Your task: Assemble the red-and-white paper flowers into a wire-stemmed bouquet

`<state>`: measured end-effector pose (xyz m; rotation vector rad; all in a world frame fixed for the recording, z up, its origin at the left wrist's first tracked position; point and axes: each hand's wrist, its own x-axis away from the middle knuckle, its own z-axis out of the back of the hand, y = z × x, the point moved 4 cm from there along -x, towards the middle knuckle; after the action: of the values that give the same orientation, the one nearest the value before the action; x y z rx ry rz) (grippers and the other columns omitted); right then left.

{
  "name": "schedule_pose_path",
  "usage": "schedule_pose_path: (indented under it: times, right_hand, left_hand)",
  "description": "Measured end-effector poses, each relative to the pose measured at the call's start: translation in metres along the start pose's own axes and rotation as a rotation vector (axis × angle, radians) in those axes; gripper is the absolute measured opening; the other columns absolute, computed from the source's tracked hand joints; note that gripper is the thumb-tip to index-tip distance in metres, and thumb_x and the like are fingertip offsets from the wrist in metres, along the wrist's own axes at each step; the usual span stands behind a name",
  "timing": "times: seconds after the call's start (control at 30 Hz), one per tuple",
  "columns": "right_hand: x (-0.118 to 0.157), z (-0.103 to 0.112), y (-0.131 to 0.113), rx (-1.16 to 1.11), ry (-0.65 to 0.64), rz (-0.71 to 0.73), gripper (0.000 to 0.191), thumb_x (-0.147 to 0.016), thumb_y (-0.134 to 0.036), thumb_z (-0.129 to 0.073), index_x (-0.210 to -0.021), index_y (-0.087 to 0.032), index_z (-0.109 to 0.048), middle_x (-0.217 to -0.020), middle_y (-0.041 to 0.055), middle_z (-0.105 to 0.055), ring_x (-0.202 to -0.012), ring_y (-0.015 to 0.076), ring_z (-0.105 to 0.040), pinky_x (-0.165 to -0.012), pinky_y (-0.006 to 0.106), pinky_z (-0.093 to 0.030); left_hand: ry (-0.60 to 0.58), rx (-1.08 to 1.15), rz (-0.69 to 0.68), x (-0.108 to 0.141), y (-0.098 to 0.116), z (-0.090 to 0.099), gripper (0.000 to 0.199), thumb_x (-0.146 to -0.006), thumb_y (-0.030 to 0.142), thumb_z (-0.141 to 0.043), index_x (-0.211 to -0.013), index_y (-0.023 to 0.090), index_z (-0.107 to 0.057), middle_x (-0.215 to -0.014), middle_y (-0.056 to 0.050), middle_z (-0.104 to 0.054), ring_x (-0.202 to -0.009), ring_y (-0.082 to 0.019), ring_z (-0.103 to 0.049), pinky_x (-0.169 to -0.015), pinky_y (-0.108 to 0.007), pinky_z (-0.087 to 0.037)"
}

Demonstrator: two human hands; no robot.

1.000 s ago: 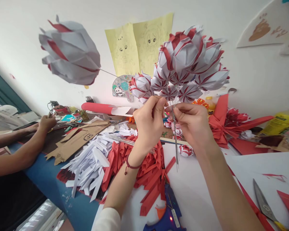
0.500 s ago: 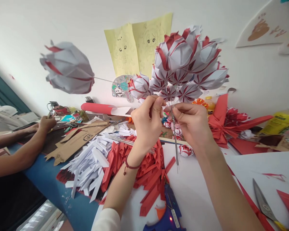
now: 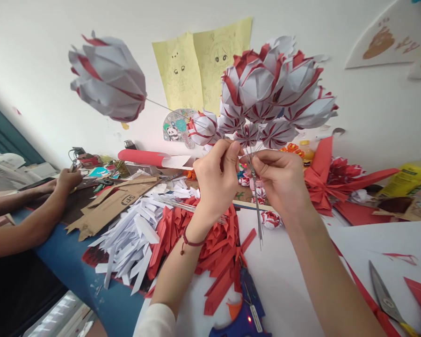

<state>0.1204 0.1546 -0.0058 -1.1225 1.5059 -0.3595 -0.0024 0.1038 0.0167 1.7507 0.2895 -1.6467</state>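
Observation:
Both my hands are raised over the middle of the table. My right hand (image 3: 280,171) pinches a bundle of wire stems (image 3: 257,206) where they come together. Above it, those stems fan out to a cluster of white-and-red folded paper flowers (image 3: 270,89). My left hand (image 3: 219,166) is closed in a pinch just left of the bundle. From a single paper flower (image 3: 108,79) at upper left, a thin wire (image 3: 164,106) runs toward my left hand. Its end is hidden behind the nearer flowers and my fingers.
White paper strips (image 3: 129,238) and red folded strips (image 3: 217,252) lie in piles below my hands. A blue glue gun (image 3: 243,313) with a lit red light is in front. Scissors (image 3: 386,295) rest at right. Another person's hand (image 3: 69,180) is at far left.
The single paper flower at upper left has swung up and slightly right, its wire now slanting more steeply. My hands have hardly moved, and the flower cluster has shifted slightly.

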Motion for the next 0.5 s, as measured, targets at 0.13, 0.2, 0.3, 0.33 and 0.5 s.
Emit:
schedule_pose_path:
  times: [0.13, 0.2, 0.3, 0.33, 0.5]
  right_hand:
    - [0.0003, 0.0002, 0.0005, -0.012, 0.024, 0.01, 0.01, -0.067, -0.021, -0.079, -0.062, -0.017, -0.072, -0.061, 0.0, -0.056, -0.059, 0.0105, -0.044, -0.055, 0.026, -0.034]
    - [0.0006, -0.0002, 0.0016, -0.039, 0.015, -0.012, 0.009, -0.069, -0.019, -0.077, -0.062, -0.017, -0.072, -0.06, -0.0003, -0.055, -0.058, 0.0098, -0.043, -0.055, 0.026, -0.032]
    - [0.001, -0.0005, 0.002, -0.053, 0.011, -0.016, 0.008, -0.07, -0.017, -0.077, -0.063, -0.017, -0.073, -0.061, -0.0004, -0.056, -0.059, 0.0093, -0.043, -0.056, 0.026, -0.033]
    - [0.0012, -0.0007, 0.0016, -0.046, 0.01, -0.007, 0.007, -0.07, -0.018, -0.077, -0.064, -0.017, -0.074, -0.062, -0.0001, -0.057, -0.06, 0.0097, -0.045, -0.057, 0.026, -0.035]
    - [0.002, -0.0026, -0.0002, 0.025, -0.005, 0.0, 0.01, -0.07, -0.026, -0.08, -0.066, -0.018, -0.074, -0.067, 0.002, -0.062, -0.064, 0.013, -0.051, -0.061, 0.028, -0.042]
  left_hand:
    - [0.006, 0.013, -0.004, 0.0, 0.0003, -0.0002, 0.033, -0.101, 0.036, -0.048, -0.075, 0.019, -0.058, -0.055, 0.004, -0.051, -0.049, -0.008, -0.044, -0.053, -0.024, -0.036]
    - [0.008, 0.019, 0.002, 0.0001, 0.0002, -0.0004, 0.034, -0.1, 0.036, -0.049, -0.073, 0.018, -0.056, -0.056, 0.004, -0.052, -0.049, -0.008, -0.045, -0.054, -0.024, -0.036]
    - [0.003, 0.012, 0.002, 0.0002, -0.0001, -0.0006, 0.034, -0.1, 0.036, -0.049, -0.072, 0.018, -0.056, -0.055, 0.004, -0.05, -0.048, -0.008, -0.043, -0.053, -0.024, -0.035]
    - [0.001, 0.012, 0.0, 0.0002, -0.0002, -0.0004, 0.034, -0.1, 0.035, -0.049, -0.072, 0.018, -0.056, -0.054, 0.005, -0.05, -0.048, -0.008, -0.043, -0.053, -0.024, -0.035]
    - [0.01, 0.016, 0.003, 0.0002, -0.0005, 0.0009, 0.032, -0.102, 0.038, -0.046, -0.079, 0.019, -0.059, -0.057, 0.004, -0.053, -0.05, -0.009, -0.049, -0.055, -0.025, -0.038]
